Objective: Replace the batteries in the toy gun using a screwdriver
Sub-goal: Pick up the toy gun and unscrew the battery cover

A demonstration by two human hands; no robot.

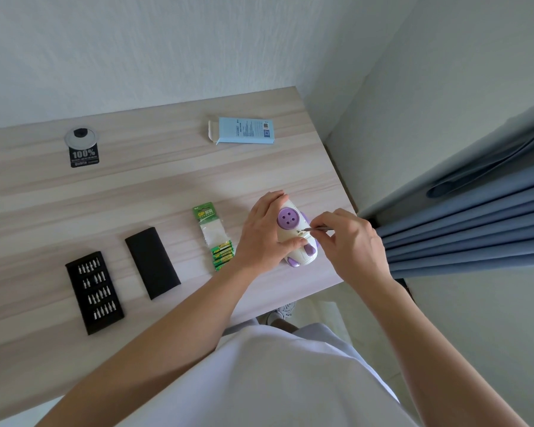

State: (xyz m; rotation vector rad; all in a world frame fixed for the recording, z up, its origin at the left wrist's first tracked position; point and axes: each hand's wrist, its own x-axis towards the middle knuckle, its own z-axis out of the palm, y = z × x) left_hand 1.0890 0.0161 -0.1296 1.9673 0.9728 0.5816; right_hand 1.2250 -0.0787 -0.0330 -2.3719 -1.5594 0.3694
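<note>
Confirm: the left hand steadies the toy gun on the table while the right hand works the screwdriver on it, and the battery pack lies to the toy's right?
Not quite. The head view shows the battery pack lying to the left of the toy gun, not its right. The rest stands: the left hand steadies it on the table while the right hand works the screwdriver.

Shirt: white, loose, plain.
Left hand, right hand: bare, forearms bare too.
Shoe: grey sneaker, just below the table edge.
</note>
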